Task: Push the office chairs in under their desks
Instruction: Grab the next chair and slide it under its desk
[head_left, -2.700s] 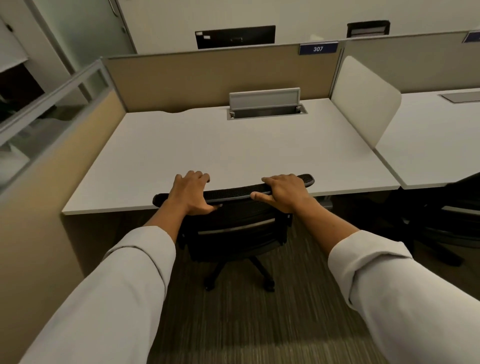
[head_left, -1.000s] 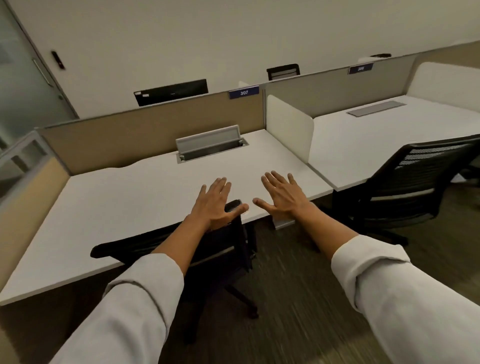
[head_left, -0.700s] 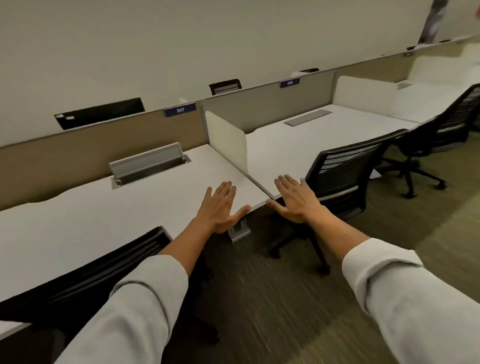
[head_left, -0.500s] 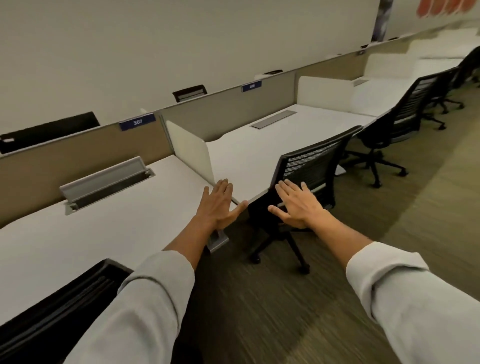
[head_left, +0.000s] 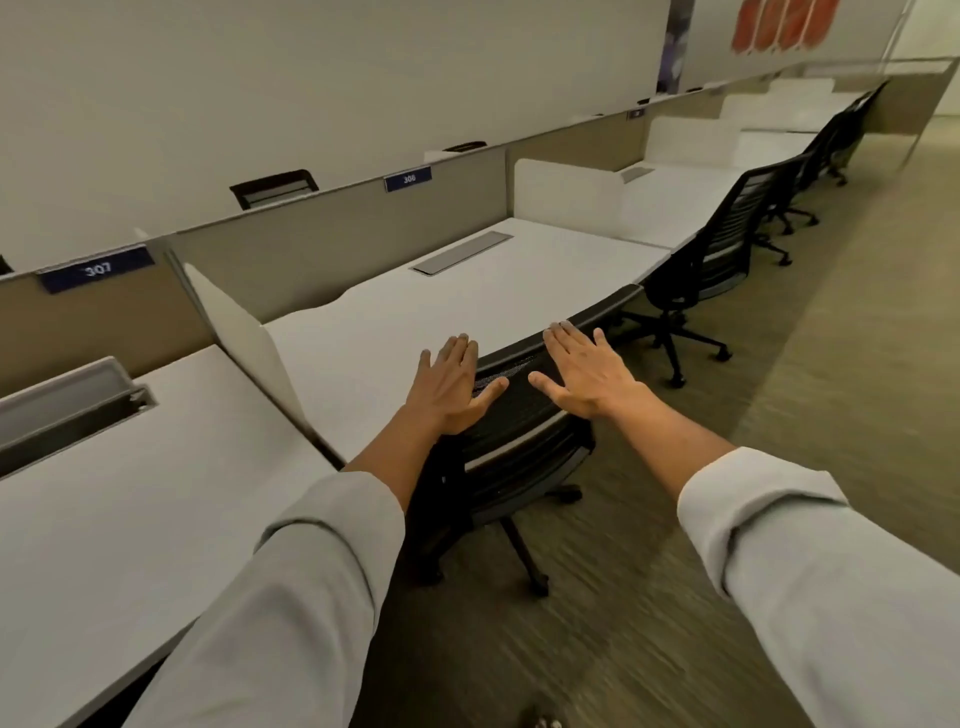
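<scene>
A black mesh office chair (head_left: 511, 431) stands at the white desk (head_left: 395, 332) marked 306, its back angled and out from the desk edge. My left hand (head_left: 449, 387) hovers over the left end of the chair's top rail, fingers straight and spread. My right hand (head_left: 584, 371) is stretched out flat over the rail's right part. Whether either palm touches the rail I cannot tell. Both hands hold nothing.
White divider screens (head_left: 244, 332) separate the desks. The 307 desk (head_left: 130, 509) lies at the left. More black chairs (head_left: 711, 265) line the row to the right, one standing out from its desk. Carpeted aisle (head_left: 779, 415) runs along the right.
I let go of the chair at desk 307, turned right and walked along the row. Both open hands have come up to the back of the chair at desk 306.
</scene>
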